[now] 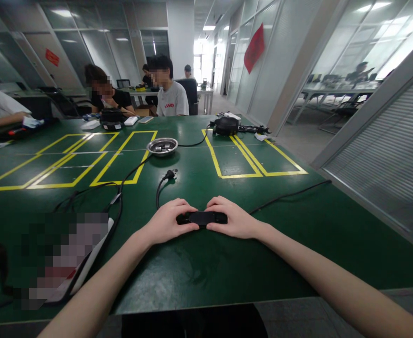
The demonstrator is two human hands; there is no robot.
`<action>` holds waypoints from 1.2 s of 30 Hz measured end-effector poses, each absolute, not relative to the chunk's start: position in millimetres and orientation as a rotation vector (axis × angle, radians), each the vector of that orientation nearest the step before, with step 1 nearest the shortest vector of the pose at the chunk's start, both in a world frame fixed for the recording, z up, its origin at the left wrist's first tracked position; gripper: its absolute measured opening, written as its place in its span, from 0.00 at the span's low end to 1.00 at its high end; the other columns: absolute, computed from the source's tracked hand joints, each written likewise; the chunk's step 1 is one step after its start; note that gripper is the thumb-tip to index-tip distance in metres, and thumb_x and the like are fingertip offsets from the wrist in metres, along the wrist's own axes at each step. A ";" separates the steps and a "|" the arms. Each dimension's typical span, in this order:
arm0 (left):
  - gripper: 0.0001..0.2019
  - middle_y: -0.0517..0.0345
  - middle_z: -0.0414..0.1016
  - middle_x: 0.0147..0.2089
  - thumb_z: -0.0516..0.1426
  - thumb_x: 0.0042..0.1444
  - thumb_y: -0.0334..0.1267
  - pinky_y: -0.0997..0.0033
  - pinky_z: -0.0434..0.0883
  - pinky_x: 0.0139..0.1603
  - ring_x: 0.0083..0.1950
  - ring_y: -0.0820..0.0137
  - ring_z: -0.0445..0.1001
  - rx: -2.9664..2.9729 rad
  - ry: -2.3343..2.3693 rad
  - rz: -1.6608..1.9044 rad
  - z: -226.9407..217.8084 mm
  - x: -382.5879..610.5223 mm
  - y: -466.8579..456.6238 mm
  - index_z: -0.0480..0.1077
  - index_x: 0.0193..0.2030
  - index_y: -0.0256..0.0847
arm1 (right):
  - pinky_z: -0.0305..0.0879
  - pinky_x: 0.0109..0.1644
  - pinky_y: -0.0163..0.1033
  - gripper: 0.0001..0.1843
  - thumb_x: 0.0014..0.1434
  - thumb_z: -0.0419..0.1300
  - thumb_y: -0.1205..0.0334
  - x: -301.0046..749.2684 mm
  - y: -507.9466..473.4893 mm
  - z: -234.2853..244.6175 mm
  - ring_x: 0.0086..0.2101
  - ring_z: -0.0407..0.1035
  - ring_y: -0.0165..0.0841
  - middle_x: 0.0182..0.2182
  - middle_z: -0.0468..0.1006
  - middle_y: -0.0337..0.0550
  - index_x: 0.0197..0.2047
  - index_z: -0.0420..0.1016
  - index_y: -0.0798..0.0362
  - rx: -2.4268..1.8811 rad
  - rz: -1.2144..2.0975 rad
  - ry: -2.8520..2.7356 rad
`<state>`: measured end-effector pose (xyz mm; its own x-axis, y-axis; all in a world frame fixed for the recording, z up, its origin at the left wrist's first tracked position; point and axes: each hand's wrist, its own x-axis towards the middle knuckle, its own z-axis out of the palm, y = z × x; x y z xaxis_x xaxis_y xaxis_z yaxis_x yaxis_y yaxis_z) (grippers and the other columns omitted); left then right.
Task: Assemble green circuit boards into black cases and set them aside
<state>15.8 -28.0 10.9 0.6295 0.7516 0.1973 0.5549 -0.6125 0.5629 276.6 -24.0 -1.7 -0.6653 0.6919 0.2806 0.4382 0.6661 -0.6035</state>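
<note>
A black power adapter [202, 218] lies low at the green table, between my two hands. My left hand [171, 220] grips its left end, thumb in front and fingers behind. The right end is held the same way by my right hand [233, 218]. From behind my left hand a black cord curves up to a plug [171, 174] lying on the table. Another thin black cable [291, 195] runs from behind my right wrist toward the table's right edge. Whether the adapter touches the tabletop I cannot tell.
A metal bowl [162, 147] with small metal parts stands beyond the plug. Yellow tape outlines [241, 176] mark the green table [206, 277]. A black pouch-like item [226, 126] sits at the far right. Cables [121, 188] and a blurred flat object [76, 253] lie left. Several people sit beyond.
</note>
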 end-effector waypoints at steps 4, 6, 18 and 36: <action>0.19 0.54 0.77 0.44 0.66 0.60 0.52 0.67 0.71 0.45 0.45 0.63 0.75 2.470 1.100 0.506 10.8 16.2 -27.7 0.79 0.51 0.43 | 0.72 0.51 0.46 0.14 0.57 0.72 0.59 274.3 -27.4 0.2 0.46 0.74 0.41 0.46 0.78 0.48 0.45 0.79 0.53 -0.918 0.721 -2.349; 0.20 0.55 0.77 0.41 0.66 0.58 0.55 0.68 0.70 0.42 0.43 0.63 0.75 2.494 1.142 0.478 10.5 16.7 -27.6 0.79 0.48 0.42 | 0.73 0.51 0.45 0.16 0.56 0.72 0.61 273.0 -29.2 0.1 0.46 0.75 0.40 0.47 0.78 0.48 0.47 0.79 0.52 -0.899 0.719 -2.313; 0.10 0.58 0.79 0.35 0.64 0.63 0.46 0.69 0.68 0.39 0.37 0.66 0.75 2.498 1.183 0.707 10.9 21.3 -28.1 0.79 0.40 0.40 | 0.69 0.40 0.40 0.12 0.62 0.68 0.59 270.9 -27.5 -0.8 0.35 0.75 0.36 0.36 0.82 0.43 0.47 0.82 0.52 -1.138 0.599 -2.257; 0.11 0.56 0.81 0.41 0.61 0.64 0.47 0.63 0.71 0.45 0.42 0.63 0.77 2.362 1.258 0.739 10.3 32.6 -33.7 0.77 0.47 0.42 | 0.70 0.41 0.38 0.15 0.72 0.57 0.55 265.6 -31.8 0.8 0.36 0.76 0.36 0.38 0.83 0.46 0.50 0.82 0.52 -0.981 0.402 -2.252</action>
